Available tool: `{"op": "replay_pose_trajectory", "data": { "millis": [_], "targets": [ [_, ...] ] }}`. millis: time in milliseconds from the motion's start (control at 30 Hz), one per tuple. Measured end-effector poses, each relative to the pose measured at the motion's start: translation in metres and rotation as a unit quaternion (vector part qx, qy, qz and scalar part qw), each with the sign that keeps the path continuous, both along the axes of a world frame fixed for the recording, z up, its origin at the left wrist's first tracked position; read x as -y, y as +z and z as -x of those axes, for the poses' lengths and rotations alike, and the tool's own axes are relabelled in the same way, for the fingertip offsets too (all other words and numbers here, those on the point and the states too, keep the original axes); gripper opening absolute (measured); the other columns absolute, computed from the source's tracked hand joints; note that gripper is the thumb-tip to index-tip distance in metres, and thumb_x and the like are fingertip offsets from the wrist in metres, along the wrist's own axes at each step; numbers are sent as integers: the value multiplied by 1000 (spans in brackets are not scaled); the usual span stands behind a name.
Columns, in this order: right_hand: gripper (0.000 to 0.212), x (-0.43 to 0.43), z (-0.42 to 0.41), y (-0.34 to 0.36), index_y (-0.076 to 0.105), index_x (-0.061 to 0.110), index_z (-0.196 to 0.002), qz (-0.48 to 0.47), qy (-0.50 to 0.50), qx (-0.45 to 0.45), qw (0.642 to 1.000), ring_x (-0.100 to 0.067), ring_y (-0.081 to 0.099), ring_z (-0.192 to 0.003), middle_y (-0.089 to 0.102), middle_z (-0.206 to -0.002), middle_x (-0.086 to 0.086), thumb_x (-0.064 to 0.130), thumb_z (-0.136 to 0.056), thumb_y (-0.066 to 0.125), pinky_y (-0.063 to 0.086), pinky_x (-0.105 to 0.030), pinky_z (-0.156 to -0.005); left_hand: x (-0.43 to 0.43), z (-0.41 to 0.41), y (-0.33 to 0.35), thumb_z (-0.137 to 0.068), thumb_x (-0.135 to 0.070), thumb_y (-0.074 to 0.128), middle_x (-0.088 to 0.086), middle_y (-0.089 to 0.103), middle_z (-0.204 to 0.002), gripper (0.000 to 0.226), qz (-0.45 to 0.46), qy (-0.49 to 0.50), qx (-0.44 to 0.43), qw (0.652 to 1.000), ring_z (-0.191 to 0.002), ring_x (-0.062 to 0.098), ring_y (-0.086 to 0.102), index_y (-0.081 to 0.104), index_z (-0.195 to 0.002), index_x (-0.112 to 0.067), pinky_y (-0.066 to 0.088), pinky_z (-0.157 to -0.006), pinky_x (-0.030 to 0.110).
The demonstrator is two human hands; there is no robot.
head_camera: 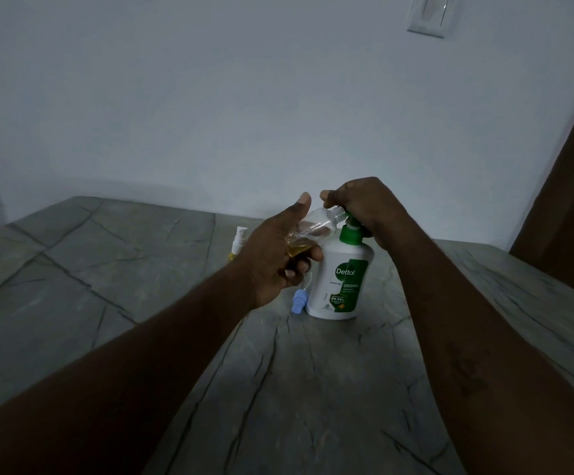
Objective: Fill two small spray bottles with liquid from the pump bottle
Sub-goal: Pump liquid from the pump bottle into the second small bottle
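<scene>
Two hands share this step. My left hand (278,257) grips the small clear bottle (320,225), with the fingers wrapped round its lower half and the thumb lifted free above it. The bottle lies tilted, its base low in my palm and its open neck raised to meet the spout of the pump head (350,232). My right hand (361,207) is curled down over that green pump head. It hides its own fingertips, so I can't say for sure how far the plunger is pressed.

A little amber liquid (296,250) pools at the bottle's base inside my left grip, so I judge this fill is barely begun. The pump bottle (344,286) stands upright on the table (107,269), directly under my right grip and just beside my left knuckles. Below the left grip, a blue spray cap (300,301) lies at the pump bottle's foot; it is probably this bottle's top. Beyond the left hand stands the second spray bottle (239,240), white top on and yellow inside, largely hidden but seemingly filled.

To do this well, I want the neck held snug against the spout while I press. Each stroke should be slow, full and straight down, so the pump bottle neither rocks nor slides. The tilt should let each squirt run down the wall rather than plug the narrow neck. I'd watch the level through the clear side and stop short of the shoulder, leaving room for the sprayer's tube.
</scene>
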State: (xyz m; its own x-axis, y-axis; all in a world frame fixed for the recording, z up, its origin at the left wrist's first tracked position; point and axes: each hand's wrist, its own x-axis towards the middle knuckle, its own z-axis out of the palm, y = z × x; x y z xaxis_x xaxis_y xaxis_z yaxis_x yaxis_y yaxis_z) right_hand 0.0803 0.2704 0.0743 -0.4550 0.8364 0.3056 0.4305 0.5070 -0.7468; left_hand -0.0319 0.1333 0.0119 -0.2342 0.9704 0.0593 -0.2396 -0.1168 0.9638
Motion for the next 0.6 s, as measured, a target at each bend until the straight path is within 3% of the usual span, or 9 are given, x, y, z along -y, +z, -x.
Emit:
{"op": "replay_pose_trajectory", "data": {
  "millis": [133,300,500,600],
  "targets": [
    [24,2,-2,5,76,16,-83,-37,-3,-13,999,-13,53,-57,64,-69,2,38,-92,72,44,-26,-56,0,0,2,-90,-70,53,4,64,-69,70,-3,-2,-1,1000,-53,11,44,68,-121,-8,28,-49,22],
    [20,0,-1,4,77,17,-84,-14,-2,-17,1000,-14,53,-60,64,-73,0,36,-91,73,41,-25,-53,0,0,3,-90,-70,53,4,64,-69,67,-4,-3,1,1000,-53,11,44,69,-118,-10,29,-49,22],
    [22,-6,2,-4,80,13,-96,27,-6,-13,1000,-18,60,-71,77,-100,-4,32,-86,75,45,-27,-62,0,0,1,-90,-70,53,5,63,-67,62,6,-3,-6,1000,-51,11,44,69,-108,-13,25,-49,23],
    [26,-6,2,-3,79,12,-96,12,-4,-6,1000,-18,59,-71,73,-89,-4,36,-88,75,47,-29,-62,0,1,0,-91,-69,53,5,63,-67,66,6,2,-4,1000,-51,11,44,69,-115,-10,27,-49,23]
  ]
}}
